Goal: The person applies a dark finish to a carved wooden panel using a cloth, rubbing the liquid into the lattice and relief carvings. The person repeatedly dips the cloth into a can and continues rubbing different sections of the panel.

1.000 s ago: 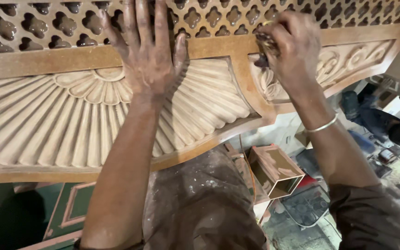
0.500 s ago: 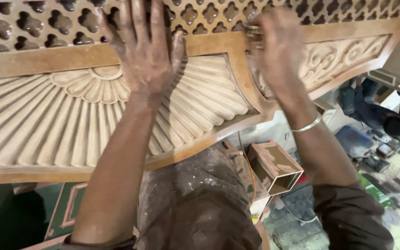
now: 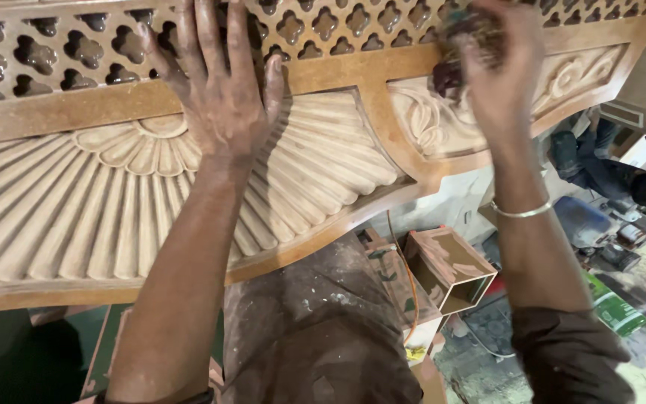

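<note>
Head view: your left hand [image 3: 218, 97] stays flat, fingers spread, on the carved wooden panel [image 3: 76, 202]; your right hand [image 3: 499, 67], gripping a dark sanding pad [image 3: 457, 45], has slid up toward the lattice [image 3: 323, 30].

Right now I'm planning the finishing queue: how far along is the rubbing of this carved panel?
Done, by the look: the frame around the carvings looks darker brown. In hand: the right hand presses a dark pad near the leaf carving, while the left hand lies flat on the panel. Left: the fan carving and the leaf carving look pale.
</note>
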